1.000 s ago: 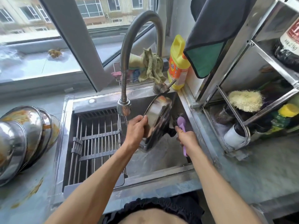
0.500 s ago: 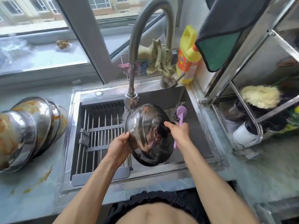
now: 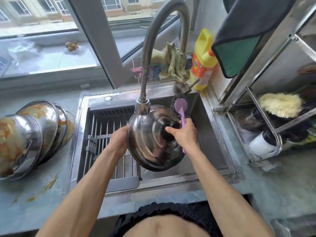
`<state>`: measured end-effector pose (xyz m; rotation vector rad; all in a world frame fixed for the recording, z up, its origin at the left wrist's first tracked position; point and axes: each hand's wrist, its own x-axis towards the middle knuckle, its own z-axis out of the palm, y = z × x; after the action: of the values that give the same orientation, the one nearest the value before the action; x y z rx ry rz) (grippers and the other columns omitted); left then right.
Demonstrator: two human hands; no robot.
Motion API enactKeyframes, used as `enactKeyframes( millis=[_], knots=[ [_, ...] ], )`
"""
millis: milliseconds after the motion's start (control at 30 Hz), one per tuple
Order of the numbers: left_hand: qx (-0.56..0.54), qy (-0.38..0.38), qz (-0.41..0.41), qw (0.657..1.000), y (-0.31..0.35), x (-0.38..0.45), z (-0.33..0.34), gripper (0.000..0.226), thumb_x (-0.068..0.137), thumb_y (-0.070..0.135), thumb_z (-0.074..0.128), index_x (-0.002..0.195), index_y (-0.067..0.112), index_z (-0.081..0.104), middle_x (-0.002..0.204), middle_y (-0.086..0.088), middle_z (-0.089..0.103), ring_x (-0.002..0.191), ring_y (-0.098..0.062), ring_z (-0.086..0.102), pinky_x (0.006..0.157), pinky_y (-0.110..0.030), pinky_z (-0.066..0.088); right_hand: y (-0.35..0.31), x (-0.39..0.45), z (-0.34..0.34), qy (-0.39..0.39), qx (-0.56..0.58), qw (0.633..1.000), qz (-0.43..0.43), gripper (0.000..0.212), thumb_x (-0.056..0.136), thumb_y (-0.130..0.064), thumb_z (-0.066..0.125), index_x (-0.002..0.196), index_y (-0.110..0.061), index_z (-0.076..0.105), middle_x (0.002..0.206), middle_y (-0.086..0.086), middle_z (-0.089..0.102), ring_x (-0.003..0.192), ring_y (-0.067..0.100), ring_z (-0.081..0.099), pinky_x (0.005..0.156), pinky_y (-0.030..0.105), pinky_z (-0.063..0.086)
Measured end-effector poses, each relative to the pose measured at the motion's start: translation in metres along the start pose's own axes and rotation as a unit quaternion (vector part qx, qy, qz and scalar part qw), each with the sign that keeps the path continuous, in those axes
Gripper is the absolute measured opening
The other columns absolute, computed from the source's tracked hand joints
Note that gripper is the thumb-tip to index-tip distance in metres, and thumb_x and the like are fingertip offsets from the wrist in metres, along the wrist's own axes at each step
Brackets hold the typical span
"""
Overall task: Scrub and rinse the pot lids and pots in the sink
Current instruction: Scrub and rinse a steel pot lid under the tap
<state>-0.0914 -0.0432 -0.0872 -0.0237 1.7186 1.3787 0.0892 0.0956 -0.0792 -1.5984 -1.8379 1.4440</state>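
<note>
Stainless steel pot lid [image 3: 150, 147] held tilted over the sink [image 3: 210, 117], directly below the faucet head [image 3: 142, 106], a thin stream landing on the dome. Left hand [image 3: 119, 141] grip curled on the lid rim. Right hand [image 3: 183, 132] grip closed round the purple scrub brush [image 3: 181, 106] handle, thumb pressed on the black knob [image 3: 168, 131]. Expect rigid, fairly light, slippery when wet; best held at knob and rim together. Soiled steel bowls [image 3: 34, 134] stacked on the desk left of the sink. Yellow detergent bottle [image 3: 203, 60] behind the sink: orange label, print unreadable.
</note>
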Motion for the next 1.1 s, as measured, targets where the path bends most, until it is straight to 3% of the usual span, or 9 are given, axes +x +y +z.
enactKeyframes(
  millis=[67,233,400,700,833,967,1033,1100],
  knots=[
    [0.025,0.002,-0.012,1.0,-0.003,0.001,0.004,0.022,0.098,0.016,0.05,0.084,0.015,0.067,0.062,0.001,0.06,0.056,-0.014,0.056,0.052,-0.026,0.045,0.001,-0.002,-0.002,0.0,-0.003,1.0,-0.009,0.059,0.074,-0.034,0.084,0.12,-0.013,0.053,0.111,-0.005,0.055,0.1,0.018,0.055,0.079,0.03,0.042],
    [0.018,0.017,-0.053,0.998,-0.016,0.0,0.005,0.027,0.104,0.021,0.045,0.084,0.016,0.062,0.067,0.0,0.065,0.068,-0.018,0.061,0.065,-0.034,0.048,0.008,-0.005,-0.004,0.004,-0.017,0.999,-0.028,0.059,0.072,-0.033,0.085,0.119,-0.012,0.055,0.111,-0.001,0.059,0.1,0.02,0.056,0.078,0.031,0.044],
    [-0.01,-0.001,-0.053,0.999,-0.014,0.0,0.005,0.031,0.104,0.022,0.046,0.083,0.014,0.066,0.07,-0.001,0.066,0.062,-0.015,0.063,0.056,-0.026,0.053,0.012,-0.002,-0.003,-0.002,-0.035,0.998,-0.046,0.05,0.069,-0.028,0.086,0.107,-0.012,0.06,0.102,0.002,0.063,0.092,0.022,0.057,0.078,0.035,0.049],
    [0.042,-0.004,-0.038,0.998,-0.003,-0.001,-0.001,0.023,0.102,0.028,0.053,0.093,0.014,0.069,0.08,-0.003,0.068,0.075,-0.021,0.061,0.07,-0.035,0.047,0.021,-0.004,-0.007,-0.041,-0.051,0.996,-0.058,0.041,0.07,-0.013,0.085,0.1,-0.022,0.058,0.098,-0.003,0.063,0.088,0.018,0.058,0.063,0.019,0.038],
    [0.041,-0.017,-0.037,0.998,0.001,-0.001,0.004,0.021,0.103,0.023,0.054,0.093,0.012,0.069,0.072,-0.001,0.069,0.067,-0.017,0.061,0.065,-0.033,0.047,0.026,-0.003,-0.012,-0.048,-0.054,0.996,-0.055,0.048,0.071,-0.007,0.082,0.113,-0.016,0.063,0.103,-0.003,0.061,0.093,0.017,0.057,0.074,0.024,0.038],
    [0.012,0.016,-0.047,0.999,0.0,0.001,0.012,0.022,0.104,0.021,0.053,0.09,0.011,0.068,0.074,-0.003,0.066,0.063,-0.016,0.061,0.064,-0.031,0.05,0.032,0.001,-0.011,-0.037,-0.028,0.998,-0.044,0.05,0.069,-0.004,0.083,0.113,-0.016,0.064,0.105,-0.001,0.064,0.094,0.019,0.061,0.072,0.023,0.042],
    [-0.039,0.046,-0.065,0.996,-0.003,-0.002,0.022,0.026,0.106,0.025,0.049,0.092,0.012,0.067,0.075,-0.004,0.07,0.068,-0.019,0.067,0.07,-0.034,0.056,0.034,0.002,-0.008,-0.033,-0.012,0.999,-0.031,0.051,0.069,-0.003,0.083,0.115,-0.016,0.064,0.108,-0.001,0.064,0.095,0.019,0.061,0.071,0.021,0.043],
    [-0.072,0.068,-0.075,0.992,-0.009,-0.005,0.03,0.03,0.105,0.031,0.049,0.082,0.018,0.064,0.069,0.0,0.07,0.066,-0.018,0.068,0.075,-0.035,0.058,0.034,0.003,-0.004,-0.031,-0.004,0.999,-0.018,0.05,0.069,-0.002,0.081,0.114,-0.017,0.064,0.109,0.001,0.064,0.096,0.02,0.061,0.074,0.024,0.045]
  ],
)
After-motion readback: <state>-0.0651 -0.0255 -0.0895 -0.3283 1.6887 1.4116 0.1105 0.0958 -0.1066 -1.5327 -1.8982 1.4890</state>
